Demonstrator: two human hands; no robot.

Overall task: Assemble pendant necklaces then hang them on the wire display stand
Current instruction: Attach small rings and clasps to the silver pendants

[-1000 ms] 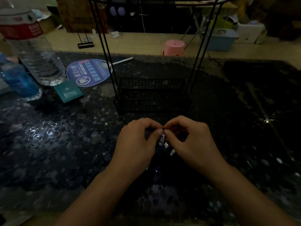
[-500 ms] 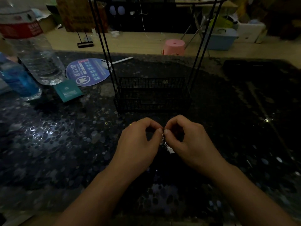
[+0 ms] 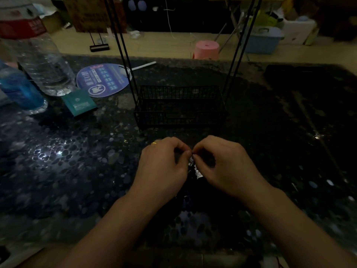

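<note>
My left hand (image 3: 164, 167) and my right hand (image 3: 226, 167) meet fingertip to fingertip just above the dark table, both pinching a small silvery pendant piece (image 3: 194, 167) that dangles between them. A gold ring sits on a left finger. The chain itself is too dim to make out. The black wire display stand (image 3: 179, 107) rises directly behind my hands, its basket base on the table and its thin uprights running out of the top of the frame.
A large clear water bottle (image 3: 38, 60), a blue bottle (image 3: 21, 91), a round blue fan (image 3: 105, 80) and a teal card box (image 3: 80, 102) sit at the left. The table is dark and speckled (image 3: 270, 151). A pink stool (image 3: 206, 50) stands beyond it.
Both hands stayed together in front of the stand; the dangling pendant piece shifted slightly lower and rightward under the right fingers.
</note>
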